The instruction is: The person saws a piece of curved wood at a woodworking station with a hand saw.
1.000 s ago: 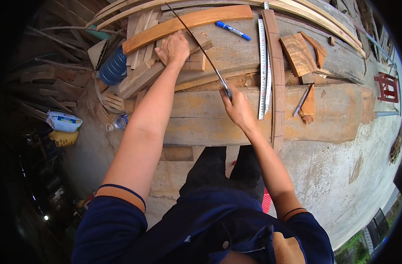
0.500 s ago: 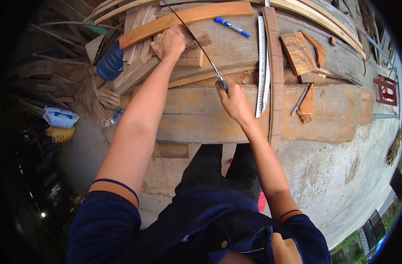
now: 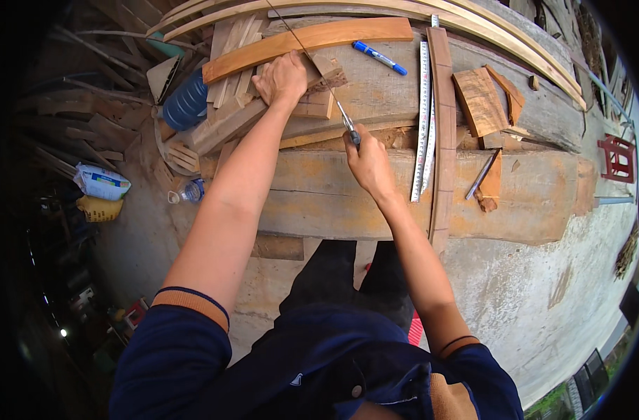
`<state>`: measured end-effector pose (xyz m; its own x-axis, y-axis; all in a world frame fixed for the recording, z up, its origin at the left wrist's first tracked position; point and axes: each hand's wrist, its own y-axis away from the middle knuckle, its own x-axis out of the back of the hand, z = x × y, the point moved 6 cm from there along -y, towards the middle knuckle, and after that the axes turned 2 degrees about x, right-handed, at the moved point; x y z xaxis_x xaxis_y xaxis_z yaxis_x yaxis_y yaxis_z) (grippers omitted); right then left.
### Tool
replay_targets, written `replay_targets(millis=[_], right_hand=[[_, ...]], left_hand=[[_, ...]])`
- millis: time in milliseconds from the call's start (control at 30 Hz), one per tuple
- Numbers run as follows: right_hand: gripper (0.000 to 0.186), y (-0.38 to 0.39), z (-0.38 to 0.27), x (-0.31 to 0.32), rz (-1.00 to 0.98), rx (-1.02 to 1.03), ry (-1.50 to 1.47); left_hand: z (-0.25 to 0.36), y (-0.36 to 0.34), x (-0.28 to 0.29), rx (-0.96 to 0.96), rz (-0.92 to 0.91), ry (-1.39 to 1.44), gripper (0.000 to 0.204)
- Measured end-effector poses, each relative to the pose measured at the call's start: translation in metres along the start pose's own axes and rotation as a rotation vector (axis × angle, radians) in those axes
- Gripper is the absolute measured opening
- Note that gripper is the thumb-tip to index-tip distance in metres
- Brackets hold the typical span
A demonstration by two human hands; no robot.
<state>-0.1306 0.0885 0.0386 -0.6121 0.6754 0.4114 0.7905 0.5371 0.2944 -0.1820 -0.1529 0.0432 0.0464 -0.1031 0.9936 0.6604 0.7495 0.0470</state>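
Note:
My right hand (image 3: 370, 164) is closed around the dark handle of a handsaw (image 3: 341, 108). Its thin blade runs up and to the left, crossing a rough brown wooden block (image 3: 328, 72) close to the block's right end. Pressed down on that same block, left of the blade, is my left hand (image 3: 283, 80), its fingers bent over the wood and partly hidden. Beneath the block lies another wood piece (image 3: 316, 108). Just beyond my left hand a curved orange-brown board (image 3: 312, 35) stretches across, passing behind the blade.
A blue marker (image 3: 380, 58), a white tape measure (image 3: 422, 119) and a long marked strip (image 3: 442, 133) lie right of the saw. Wood offcuts (image 3: 480, 101) and a pencil-like stick (image 3: 480, 177) are farther right. A blue bottle (image 3: 186, 101) stands left; a red stool (image 3: 615, 158) sits far right.
The view has shifted, so the bench appears lower. Against the bench, my right hand and the saw have moved slightly away from me. My left hand stays on the block.

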Motion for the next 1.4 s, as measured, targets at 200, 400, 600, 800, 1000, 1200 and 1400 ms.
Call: replay_targets(millis=[200, 400, 600, 800, 1000, 1200, 1400], right_hand=[[0.019, 0.111, 0.048, 0.008, -0.022, -0.056, -0.022], [0.019, 0.093, 0.039, 0.019, -0.057, -0.02, 0.056], [0.025, 0.001, 0.004, 0.005, -0.022, 0.016, -0.004], [0.03, 0.023, 0.004, 0.006, 0.128, 0.04, 0.041], [0.029, 0.029, 0.008, 0.01, 0.135, 0.033, 0.074], [0.018, 0.153, 0.061, 0.029, 0.127, -0.03, 0.044], [0.02, 0.092, 0.03, 0.026, 0.078, 0.006, 0.1]], left_hand=[[-0.015, -0.003, 0.005, 0.021, 0.013, -0.015, 0.052], [-0.012, -0.004, 0.007, -0.02, 0.01, 0.002, 0.052], [-0.008, -0.009, 0.003, 0.008, 0.0, -0.009, 0.051], [-0.01, -0.002, 0.008, 0.026, 0.043, 0.015, 0.05], [-0.004, -0.006, 0.003, 0.032, 0.017, 0.003, 0.055], [-0.015, -0.006, 0.005, 0.082, 0.005, -0.02, 0.057], [-0.014, -0.007, 0.003, 0.062, -0.036, -0.026, 0.057]])
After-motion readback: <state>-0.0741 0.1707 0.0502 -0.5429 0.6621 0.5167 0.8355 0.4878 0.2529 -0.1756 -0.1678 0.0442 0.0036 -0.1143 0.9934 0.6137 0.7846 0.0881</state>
